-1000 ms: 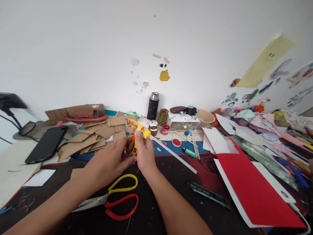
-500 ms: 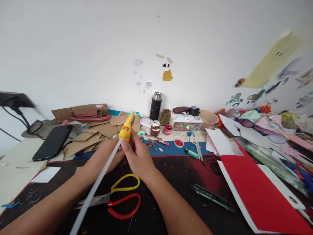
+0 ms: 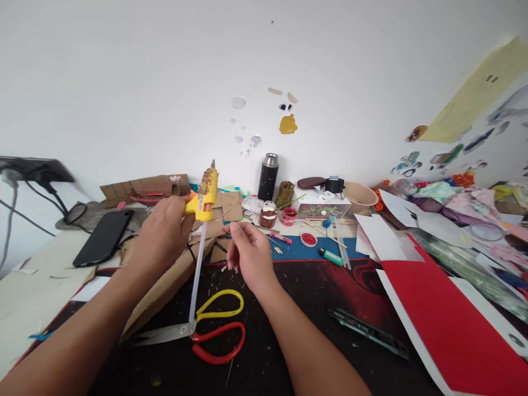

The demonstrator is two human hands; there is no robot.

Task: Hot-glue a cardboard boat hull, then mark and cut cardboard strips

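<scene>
My left hand (image 3: 161,235) grips a yellow glue gun (image 3: 203,193) by its handle, nozzle pointing up and away. A long translucent glue stick (image 3: 197,275) hangs from the gun's back down toward the scissors (image 3: 206,333), which have one yellow and one red handle and lie on the dark mat. My right hand (image 3: 246,254) hovers just right of the gun with fingers loosely curled and apart, holding nothing.
Brown cardboard pieces (image 3: 165,286) lie under my left hand. A black phone (image 3: 103,237) rests at the left. A black flask (image 3: 268,176), small paint jars (image 3: 289,215), a green lighter (image 3: 332,256), a utility knife (image 3: 367,331) and red paper (image 3: 441,322) fill the right side.
My left hand has carried the glue gun up and to the left. My right hand has let go of it and drawn back. The glue stick now hangs down toward the scissors.
</scene>
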